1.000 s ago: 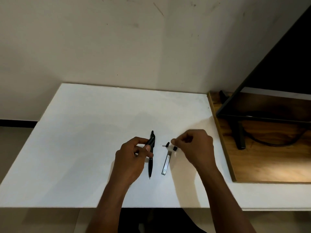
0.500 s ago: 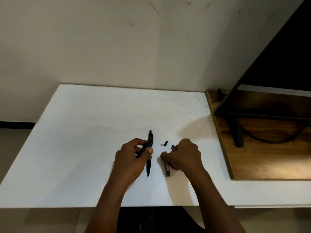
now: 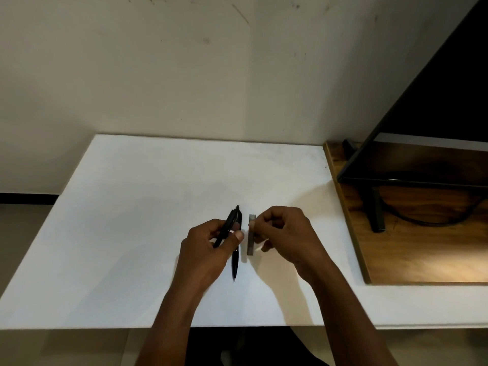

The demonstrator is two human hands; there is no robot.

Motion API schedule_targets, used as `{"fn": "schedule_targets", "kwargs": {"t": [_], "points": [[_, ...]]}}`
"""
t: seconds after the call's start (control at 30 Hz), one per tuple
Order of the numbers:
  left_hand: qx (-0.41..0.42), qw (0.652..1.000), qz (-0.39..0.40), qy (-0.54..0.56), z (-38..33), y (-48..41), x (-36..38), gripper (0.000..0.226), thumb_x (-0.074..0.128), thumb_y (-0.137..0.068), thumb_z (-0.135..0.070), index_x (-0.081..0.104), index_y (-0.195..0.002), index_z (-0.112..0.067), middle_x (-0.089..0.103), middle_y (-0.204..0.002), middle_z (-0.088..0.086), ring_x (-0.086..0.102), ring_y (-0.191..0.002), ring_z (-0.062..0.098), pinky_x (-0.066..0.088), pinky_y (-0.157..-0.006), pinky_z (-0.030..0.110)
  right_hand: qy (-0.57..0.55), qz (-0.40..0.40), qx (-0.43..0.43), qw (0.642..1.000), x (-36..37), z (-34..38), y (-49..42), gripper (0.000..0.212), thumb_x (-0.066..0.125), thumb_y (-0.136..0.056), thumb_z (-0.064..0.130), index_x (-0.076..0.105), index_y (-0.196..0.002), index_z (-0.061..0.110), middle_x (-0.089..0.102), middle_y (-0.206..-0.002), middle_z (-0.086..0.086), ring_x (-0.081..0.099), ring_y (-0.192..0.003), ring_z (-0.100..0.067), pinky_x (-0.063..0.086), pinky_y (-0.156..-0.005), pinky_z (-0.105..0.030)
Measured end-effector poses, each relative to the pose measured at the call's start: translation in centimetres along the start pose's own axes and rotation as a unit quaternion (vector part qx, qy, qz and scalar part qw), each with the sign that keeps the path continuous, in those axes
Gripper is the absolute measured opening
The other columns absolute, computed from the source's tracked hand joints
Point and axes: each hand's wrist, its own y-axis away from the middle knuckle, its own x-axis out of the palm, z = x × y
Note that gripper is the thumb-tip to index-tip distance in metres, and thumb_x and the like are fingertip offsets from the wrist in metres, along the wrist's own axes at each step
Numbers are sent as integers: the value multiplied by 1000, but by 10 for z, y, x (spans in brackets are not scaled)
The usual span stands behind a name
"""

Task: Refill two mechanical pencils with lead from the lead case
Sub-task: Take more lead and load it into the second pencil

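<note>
Head view: over the white table (image 3: 126, 233), towards its front edge, the left hand (image 3: 206, 249) has its grip closed round two black mechanical pencils. The straight pencil (image 3: 235, 264) runs under the thumb with its tip pointing toward the person. The slanted pencil (image 3: 227, 228) crosses the fingers, and the two meet at their far ends. Just to their right, the right hand (image 3: 287, 236) pinches the slim grey lead case (image 3: 250, 245) in its grip near the far end, fingers curled on it. The case runs roughly parallel to the straight pencil, close but apart. Whether it touches the table I cannot tell. Further right, a wooden board (image 3: 422, 254) carries a dark screen (image 3: 435, 101) on a black stand (image 3: 376, 210), with a cable (image 3: 435, 223) beside it
</note>
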Motion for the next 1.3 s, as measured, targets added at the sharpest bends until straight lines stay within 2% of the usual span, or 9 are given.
{"fn": "schedule_targets", "kwargs": {"t": [0.1, 0.2, 0.27, 0.37, 0.47, 0.7, 0.97, 1.2, 1.3], "points": [[-12, 996, 13, 89, -4, 1, -1, 14, 77, -78, -39, 77, -89, -30, 76, -75, -11, 56, -48, -1, 40, -50, 15, -131, 33, -12, 991, 0, 5, 2, 18, 75, -88, 17, 72, -89, -1, 77, -77, -18, 74, -68, -26, 60, -67, -29], [-8, 994, 10, 106, -6, 1, -2, 9, 78, -79, -31, 77, -85, -24, 62, -48, -18, 51, -36, -5, 33, -40, 7, -205, 32, -2, 978, 2, 7, 3, 14, 73, -88, 9, 70, -94, -3, 77, -78, -20, 73, -67, -25, 61, -70, -30], [0, 993, -2, 121, -9, 2, -4, 5, 78, -80, -27, 77, -83, -23, 65, -52, -17, 53, -40, -5, 35, -42, 7, -241, 25, 5, 970, 0, 7, 2, 16, 73, -87, 5, 70, -102, 2, 77, -82, -21, 74, -69, -26, 61, -72, -31], [19, 994, -53, 89, -9, 2, -5, 6, 77, -79, -32, 79, -83, -28, 76, -73, -11, 65, -67, 2, 41, -58, 16, -290, 24, 11, 957, -4, 4, 0, 15, 71, -89, 5, 74, -103, 1, 78, -88, -19, 74, -78, -28, 61, -77, -28], [53, 992, -99, 58, -11, 2, -5, 2, 77, -79, -36, 78, -81, -35, 74, -78, -23, 62, -79, 2, 42, -61, 17, -327, 32, 50, 943, -5, 1, -2, 13, 71, -88, 3, 76, -97, -5, 78, -93, -20, 77, -85, -28, 61, -80, -27], [114, 983, -134, 51, -11, 3, -5, 8, 76, -81, -39, 78, -87, -35, 73, -75, -20, 41, -47, 7, 37, -46, 13, -397, 56, 115, 909, -1, 0, -2, 19, 64, -88, -10, 71, -105, -14, 73, -108, -30, 76, -95, -32, 62, -82, -28], [97, 984, -141, 54, -11, 3, -5, 7, 75, -82, -36, 78, -88, -34, 72, -75, -16, 50, -53, -3, 33, -55, 20, -420, 42, 113, 899, -4, 2, -1, 18, 64, -85, -14, 73, -101, -13, 74, -104, -27, 76, -90, -31, 63, -76, -27], [76, 986, -139, 56, -7, 0, -6, 5, 74, -83, -36, 78, -86, -37, 70, -76, -30, 50, -56, -3, 35, -57, 19, -410, 22, 106, 906, -4, 0, -4, 13, 71, -79, -13, 79, -85, -5, 77, -91, -23, 77, -82, -32, 62, -71, -27], [76, 986, -139, 56, -6, 0, -6, 6, 74, -83, -36, 78, -88, -37, 73, -79, -25, 53, -60, 0, 37, -59, 18, -410, 8, 110, 905, -4, -1, -4, 13, 70, -81, -13, 76, -89, -6, 76, -90, -23, 77, -80, -33, 62, -70, -27]]}}
